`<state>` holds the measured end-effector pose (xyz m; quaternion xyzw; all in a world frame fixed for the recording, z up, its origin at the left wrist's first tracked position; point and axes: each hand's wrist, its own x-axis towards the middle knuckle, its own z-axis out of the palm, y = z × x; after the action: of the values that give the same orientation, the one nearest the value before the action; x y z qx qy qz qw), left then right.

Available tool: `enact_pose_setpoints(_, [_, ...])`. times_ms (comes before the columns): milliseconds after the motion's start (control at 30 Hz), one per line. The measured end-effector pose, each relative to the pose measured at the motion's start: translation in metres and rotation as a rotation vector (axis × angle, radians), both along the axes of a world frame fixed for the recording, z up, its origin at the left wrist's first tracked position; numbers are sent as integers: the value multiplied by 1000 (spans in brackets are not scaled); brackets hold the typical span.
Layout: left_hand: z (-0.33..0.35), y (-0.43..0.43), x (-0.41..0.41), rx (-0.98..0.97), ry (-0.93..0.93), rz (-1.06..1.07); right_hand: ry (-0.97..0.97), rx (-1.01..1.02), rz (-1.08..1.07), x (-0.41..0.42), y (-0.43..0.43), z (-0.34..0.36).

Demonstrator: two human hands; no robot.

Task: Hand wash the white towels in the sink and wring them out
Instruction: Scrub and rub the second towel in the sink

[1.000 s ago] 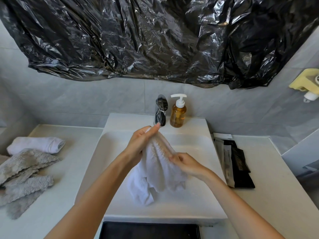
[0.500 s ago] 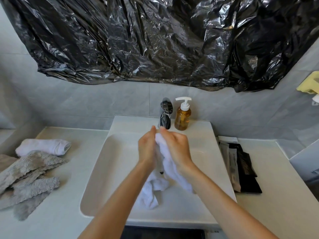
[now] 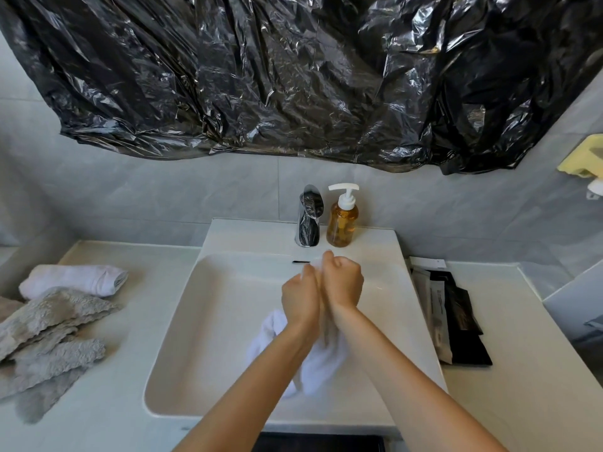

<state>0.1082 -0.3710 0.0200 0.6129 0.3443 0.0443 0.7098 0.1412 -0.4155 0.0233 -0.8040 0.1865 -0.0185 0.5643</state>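
Over the white sink (image 3: 202,321) my left hand (image 3: 300,298) and my right hand (image 3: 342,282) are pressed side by side, both closed on one white towel (image 3: 323,363). The cloth is squeezed between the palms, and its loose end hangs below my wrists into the basin. A fold of it shows left of my left wrist. A second white towel (image 3: 75,278) lies rolled up on the counter at the left.
The chrome faucet (image 3: 310,216) and an amber soap pump bottle (image 3: 342,220) stand behind the basin. Grey fluffy cloths (image 3: 49,337) lie at the left, black packets (image 3: 456,314) on the right counter. Black plastic sheeting (image 3: 293,76) covers the wall above.
My hands came together from apart and now clench the towel between them, nearer the faucet. The towel went from spread open to bunched and hanging.
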Motion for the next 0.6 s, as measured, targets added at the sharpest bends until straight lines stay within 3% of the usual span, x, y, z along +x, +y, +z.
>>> enact_pose_setpoints(133, [5,19,13,-24,-9,85,-8,-78,147,-27,10,-8])
enact_pose_setpoints(233, [3,7,-6,119,2,83,-6,-154,173,-17,5,-6])
enact_pose_setpoints(333, [4,-13,-16,86,-36,-95,85,54,9,11,-3,-15])
enact_pose_setpoints(400, [9,-2,-6,29,-30,-106,148,187,-29,20,-11,-22])
enact_pose_setpoints(500, [9,41,11,17,-30,-53,114,222,81,22,-29,-9])
enact_pose_setpoints(600, [-2,79,13,244,122,-305,4,229,272,15,-49,14])
